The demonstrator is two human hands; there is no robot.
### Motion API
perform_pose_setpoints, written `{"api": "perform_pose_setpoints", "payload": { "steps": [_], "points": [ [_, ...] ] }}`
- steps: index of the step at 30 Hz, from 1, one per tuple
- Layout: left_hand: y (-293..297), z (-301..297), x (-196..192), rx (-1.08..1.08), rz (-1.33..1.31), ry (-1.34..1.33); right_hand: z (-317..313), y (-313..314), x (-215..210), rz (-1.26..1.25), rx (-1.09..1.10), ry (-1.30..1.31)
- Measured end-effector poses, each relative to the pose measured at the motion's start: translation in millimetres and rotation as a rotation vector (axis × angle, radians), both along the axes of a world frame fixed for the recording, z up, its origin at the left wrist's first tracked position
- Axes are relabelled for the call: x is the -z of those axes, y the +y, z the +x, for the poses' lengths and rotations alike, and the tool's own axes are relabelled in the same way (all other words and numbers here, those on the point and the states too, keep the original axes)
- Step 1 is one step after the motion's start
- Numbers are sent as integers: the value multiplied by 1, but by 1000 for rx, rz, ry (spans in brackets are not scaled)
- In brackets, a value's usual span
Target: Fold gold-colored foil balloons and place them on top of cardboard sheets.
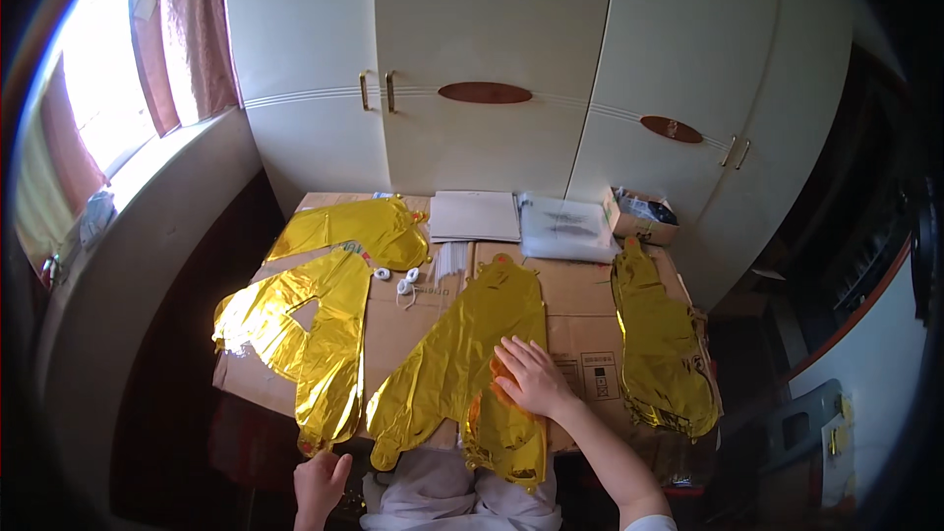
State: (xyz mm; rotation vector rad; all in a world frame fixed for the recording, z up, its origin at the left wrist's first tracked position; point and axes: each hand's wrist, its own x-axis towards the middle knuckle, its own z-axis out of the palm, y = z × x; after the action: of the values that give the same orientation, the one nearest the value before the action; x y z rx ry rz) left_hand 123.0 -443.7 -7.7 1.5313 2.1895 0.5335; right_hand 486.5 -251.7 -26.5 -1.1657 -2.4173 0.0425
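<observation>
Under the right hand (531,377), flat gold foil balloon (462,359), left hand (320,487) well apart.

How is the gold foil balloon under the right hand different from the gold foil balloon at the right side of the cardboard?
The middle balloon is pressed flat under the right hand; the right balloon lies untouched. The middle balloon forks into two legs that overhang the near edge of the cardboard; the right balloon is one long strip along the side edge. Both are deflated, crinkled gold foil.

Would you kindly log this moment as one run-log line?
right hand: flat on middle gold foil balloon | left hand: beside left gold balloon tip | surface: cardboard sheet
</observation>
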Motion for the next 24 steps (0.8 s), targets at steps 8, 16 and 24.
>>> {"api": "perform_pose_setpoints", "payload": {
  "steps": [8,16,24],
  "points": [
    [18,27,74,-158,-34,-1499,-32,16,2,11,-156,5],
    [41,64,24,153,514,-1003,-33,19,13,31,-167,-9],
    [68,117,-26,829,611,-302,-32,14,-12,-501,-38,703]
  ]
}}
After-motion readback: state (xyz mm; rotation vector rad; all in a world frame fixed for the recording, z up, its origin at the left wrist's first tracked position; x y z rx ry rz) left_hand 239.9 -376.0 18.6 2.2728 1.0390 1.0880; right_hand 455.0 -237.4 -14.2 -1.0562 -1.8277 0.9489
